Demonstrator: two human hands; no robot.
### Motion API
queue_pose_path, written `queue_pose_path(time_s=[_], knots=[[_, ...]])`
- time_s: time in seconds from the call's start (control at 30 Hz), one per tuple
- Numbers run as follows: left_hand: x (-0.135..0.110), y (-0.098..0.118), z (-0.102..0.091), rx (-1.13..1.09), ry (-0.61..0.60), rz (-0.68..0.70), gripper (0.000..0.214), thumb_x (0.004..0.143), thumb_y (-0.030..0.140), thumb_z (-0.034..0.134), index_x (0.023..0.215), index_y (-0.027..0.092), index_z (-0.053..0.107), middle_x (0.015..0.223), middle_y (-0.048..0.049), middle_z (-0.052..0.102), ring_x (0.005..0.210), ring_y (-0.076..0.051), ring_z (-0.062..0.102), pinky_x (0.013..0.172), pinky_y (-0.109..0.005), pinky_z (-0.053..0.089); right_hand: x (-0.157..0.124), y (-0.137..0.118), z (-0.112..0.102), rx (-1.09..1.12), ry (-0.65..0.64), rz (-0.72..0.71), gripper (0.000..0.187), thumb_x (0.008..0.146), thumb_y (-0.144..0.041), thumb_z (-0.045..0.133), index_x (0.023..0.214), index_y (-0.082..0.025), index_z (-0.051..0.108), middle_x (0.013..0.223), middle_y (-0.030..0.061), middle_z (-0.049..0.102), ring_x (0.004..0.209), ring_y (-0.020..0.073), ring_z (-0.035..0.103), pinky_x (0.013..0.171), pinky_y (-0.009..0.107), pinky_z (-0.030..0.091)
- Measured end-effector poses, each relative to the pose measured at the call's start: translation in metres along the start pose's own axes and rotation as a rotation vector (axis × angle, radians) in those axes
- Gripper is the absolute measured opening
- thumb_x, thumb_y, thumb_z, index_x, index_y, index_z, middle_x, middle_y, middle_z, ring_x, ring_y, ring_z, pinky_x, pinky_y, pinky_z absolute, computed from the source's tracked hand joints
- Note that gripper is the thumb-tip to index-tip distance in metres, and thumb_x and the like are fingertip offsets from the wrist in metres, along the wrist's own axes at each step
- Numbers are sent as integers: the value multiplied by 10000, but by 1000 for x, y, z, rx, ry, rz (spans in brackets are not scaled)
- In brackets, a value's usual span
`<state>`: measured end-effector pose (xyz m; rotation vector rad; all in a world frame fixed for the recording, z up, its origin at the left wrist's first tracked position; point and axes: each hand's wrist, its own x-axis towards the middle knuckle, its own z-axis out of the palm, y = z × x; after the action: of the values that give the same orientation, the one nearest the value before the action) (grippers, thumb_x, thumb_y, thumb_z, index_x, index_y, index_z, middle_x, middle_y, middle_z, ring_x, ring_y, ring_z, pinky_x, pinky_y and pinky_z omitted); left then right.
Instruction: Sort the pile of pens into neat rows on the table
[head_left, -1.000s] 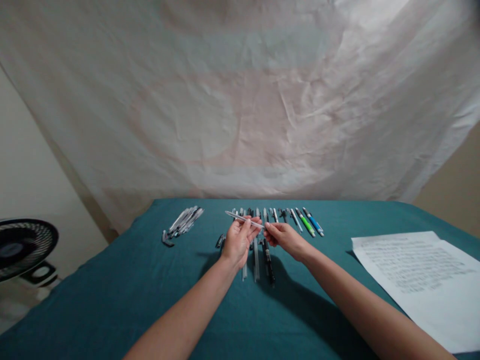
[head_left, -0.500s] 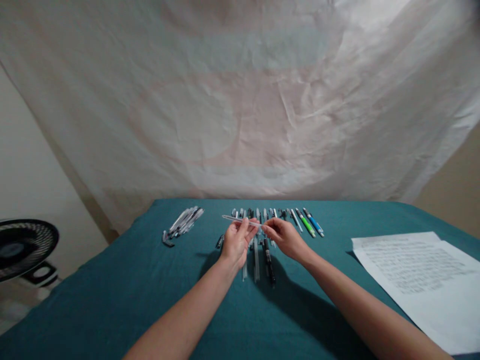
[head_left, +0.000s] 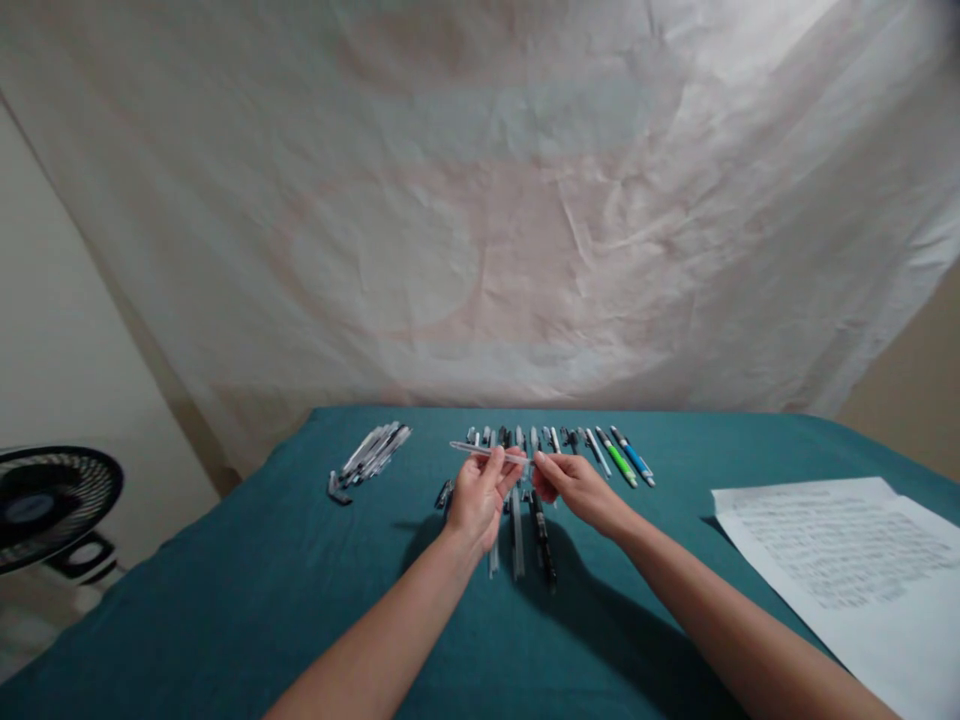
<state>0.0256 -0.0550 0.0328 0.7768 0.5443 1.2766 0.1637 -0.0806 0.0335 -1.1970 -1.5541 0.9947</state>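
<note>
My left hand [head_left: 477, 495] is closed round a slim, clear pen barrel [head_left: 469, 447], held nearly level above the table. One end of the barrel sticks out to the left past my thumb. My right hand [head_left: 576, 485] pinches at its right end; whether a small part such as a tip is between those fingers is hidden. Below the hands lie a black pen [head_left: 543, 545] and clear pen barrels [head_left: 517, 540], partly covered by my fingers. Dark pen caps [head_left: 445, 493] show beside my left wrist.
Behind the hands runs a row of pens, with a green pen [head_left: 621, 465] and a blue pen [head_left: 637, 460] at its right end. A pile of clear pen parts [head_left: 375, 452] lies left. Written sheets [head_left: 832, 540] lie right; a fan [head_left: 52, 510] stands far left.
The whole view has shifted slightly, so the table sits a little lower. Both hands keep their hold on the clear barrel, with my right fingertips slightly farther from my left hand.
</note>
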Motion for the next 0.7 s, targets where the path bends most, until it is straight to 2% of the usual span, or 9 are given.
queue_pose_path(time_s=[0.13, 0.27, 0.43, 0.6, 0.7], knots=[[-1, -1, 0, -9, -1, -6, 173, 703, 245, 595, 774, 124, 493, 831, -68, 628, 801, -128, 604, 799, -276, 460, 0, -1, -2, -60, 17, -53, 432, 768, -529, 377, 607, -149, 505, 534, -3, 480, 492, 94, 423, 484, 211, 353], [0, -1, -2, -16, 0, -10, 181, 702, 249, 596, 777, 126, 487, 838, -67, 628, 809, -128, 602, 815, -283, 452, 0, -1, -5, -71, 1, -57, 384, 730, -519, 456, 713, -146, 547, 583, 0, 515, 527, 103, 454, 491, 209, 361], [-1, -1, -3, -4, -21, -4, 179, 708, 254, 589, 783, 124, 491, 833, -62, 628, 809, -124, 602, 827, -289, 443, 1, 2, -5, -18, -23, 18, 477, 778, -538, 342, 662, -126, 553, 560, 19, 525, 490, 99, 456, 483, 220, 372], [0, -1, -3, -19, 5, -13, 179, 701, 250, 597, 766, 123, 489, 832, -67, 629, 801, -124, 604, 814, -288, 449, 1, 2, -8, -65, -5, -43, 386, 712, -516, 483, 749, -140, 566, 621, 12, 554, 533, 104, 479, 487, 209, 382], [1, -1, -4, -20, -8, -4, 181, 698, 251, 599, 773, 124, 493, 839, -66, 629, 802, -122, 603, 817, -283, 448, 1, 3, -8, -28, -25, 25, 445, 748, -535, 405, 743, -125, 577, 630, 31, 569, 523, 107, 492, 483, 215, 390]])
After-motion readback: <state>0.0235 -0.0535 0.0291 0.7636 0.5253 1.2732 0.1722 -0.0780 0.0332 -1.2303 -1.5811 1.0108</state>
